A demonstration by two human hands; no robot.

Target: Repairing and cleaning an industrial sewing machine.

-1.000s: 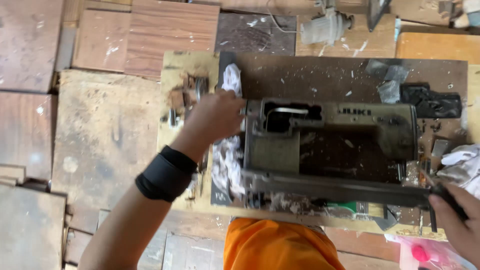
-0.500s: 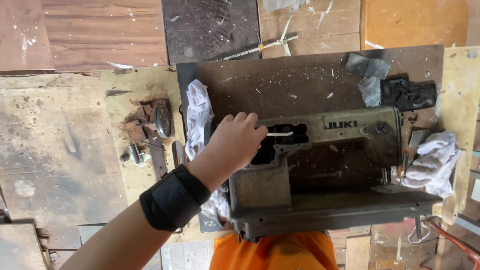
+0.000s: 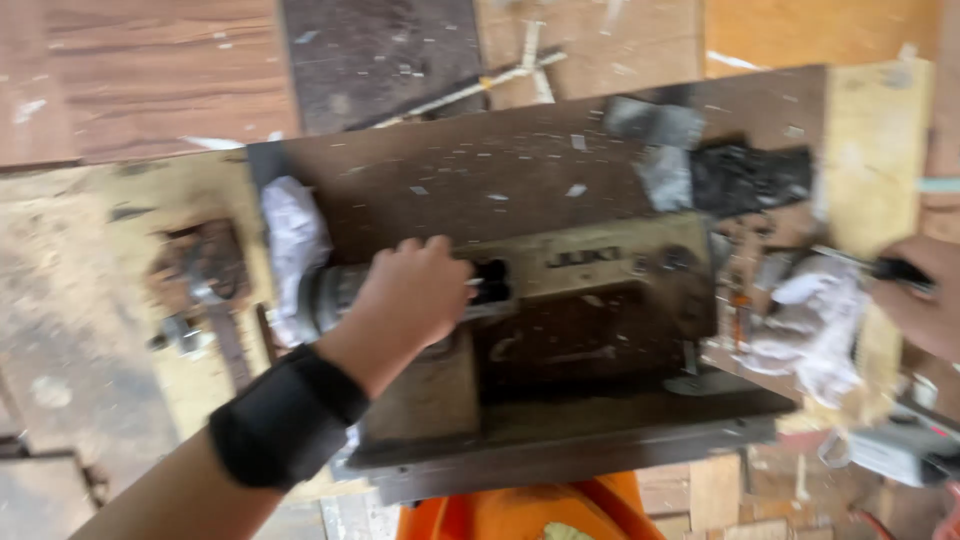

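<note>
An old olive-green sewing machine (image 3: 600, 300) lies on its side on a dark board (image 3: 450, 170). My left hand (image 3: 415, 295), with a black band on the wrist (image 3: 285, 420), curls over the machine's arm beside a dark opening and grips it. My right hand (image 3: 925, 300) is at the right edge of the view, closed on a thin tool with a black handle (image 3: 885, 268). The tool's tip points toward the machine's right end. A crumpled white rag (image 3: 810, 325) lies just below that tool.
Another white rag (image 3: 295, 245) is bunched at the machine's left end. Loose rusty metal parts (image 3: 200, 290) lie on the yellowed board to the left. A black cloth (image 3: 750, 180) and a grey scrap (image 3: 655, 125) lie behind the machine. Orange fabric (image 3: 520, 510) shows at the bottom edge.
My left hand has slid from the machine's left end onto its arm by the opening. My right hand has come back into view at the right with the tool. The view is closer.
</note>
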